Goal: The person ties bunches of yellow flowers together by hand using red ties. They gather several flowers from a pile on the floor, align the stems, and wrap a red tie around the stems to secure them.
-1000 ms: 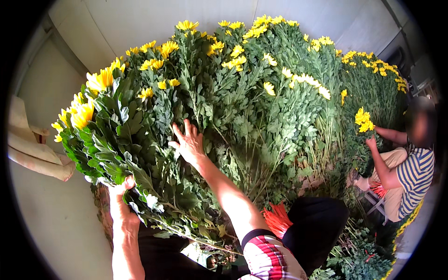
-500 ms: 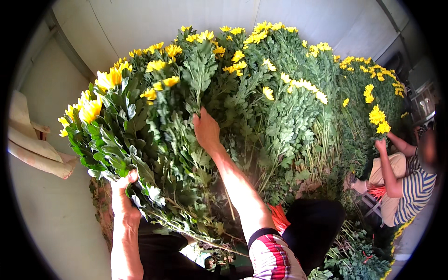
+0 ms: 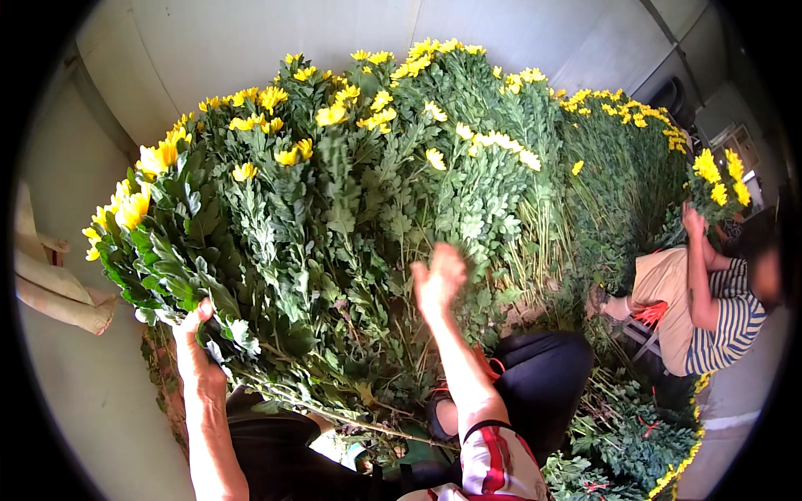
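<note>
At the left, my left hand [image 3: 197, 342] is closed around the leafy stems of a bunch of yellow chrysanthemums [image 3: 171, 238], whose heads point up and away to the left. My right hand [image 3: 440, 280] is over the middle of the heap of chrysanthemums [image 3: 501, 196], thumb apart from the fingers, with no stem visible in it. Its fingertips are smeared by motion. To the left of that hand, a single chrysanthemum stem [image 3: 338, 179] leans on the heap, blurred along its leaves.
A person in a striped shirt [image 3: 727, 326] sits at the right, holding several yellow chrysanthemums [image 3: 720, 177]. Tied flower bunches [image 3: 635, 438] lie at the lower right. Pale wall panels [image 3: 276, 37] rise behind the heap. A rolled cream cloth [image 3: 63, 292] hangs at the left.
My right hand has let go of the chrysanthemum stem and moved right and nearer to me. The stem has dropped back onto the heap. My left hand keeps its bunch.
</note>
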### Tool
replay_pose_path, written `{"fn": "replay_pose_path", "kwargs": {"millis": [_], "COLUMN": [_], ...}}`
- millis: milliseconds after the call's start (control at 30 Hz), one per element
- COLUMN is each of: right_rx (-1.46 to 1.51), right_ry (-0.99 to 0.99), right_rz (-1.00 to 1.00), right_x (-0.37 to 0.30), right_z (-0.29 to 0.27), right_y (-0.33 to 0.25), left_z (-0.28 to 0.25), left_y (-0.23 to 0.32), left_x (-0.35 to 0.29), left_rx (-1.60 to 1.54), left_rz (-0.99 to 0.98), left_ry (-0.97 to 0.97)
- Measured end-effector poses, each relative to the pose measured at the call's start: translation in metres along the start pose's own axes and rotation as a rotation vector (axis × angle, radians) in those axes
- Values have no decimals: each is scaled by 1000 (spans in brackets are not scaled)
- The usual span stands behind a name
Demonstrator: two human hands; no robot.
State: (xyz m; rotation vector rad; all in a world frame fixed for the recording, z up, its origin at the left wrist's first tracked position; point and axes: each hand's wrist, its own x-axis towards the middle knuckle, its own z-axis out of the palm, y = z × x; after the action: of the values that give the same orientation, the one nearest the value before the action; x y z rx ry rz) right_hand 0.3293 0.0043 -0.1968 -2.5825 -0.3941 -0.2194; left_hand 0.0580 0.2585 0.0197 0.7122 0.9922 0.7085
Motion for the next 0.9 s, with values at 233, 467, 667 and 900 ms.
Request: {"fn": "replay_pose_path", "kwargs": {"millis": [233, 467, 667, 900], "right_rx": [737, 531, 151, 753], "right_ry": [-266, 160, 405, 92], "right_rz": [743, 344, 102, 244], "right_x": [33, -12, 0, 45], "right_z": [7, 2, -32, -61], "right_y": [54, -10, 33, 54], "left_z": [15, 15, 18, 17], "left_y": [0, 1, 0, 2], "left_x": [-11, -12, -7, -6], "left_rx": [29, 57, 40, 18], "left_rz": [48, -21, 25, 14], "left_ry": [-65, -57, -162, -157]}}
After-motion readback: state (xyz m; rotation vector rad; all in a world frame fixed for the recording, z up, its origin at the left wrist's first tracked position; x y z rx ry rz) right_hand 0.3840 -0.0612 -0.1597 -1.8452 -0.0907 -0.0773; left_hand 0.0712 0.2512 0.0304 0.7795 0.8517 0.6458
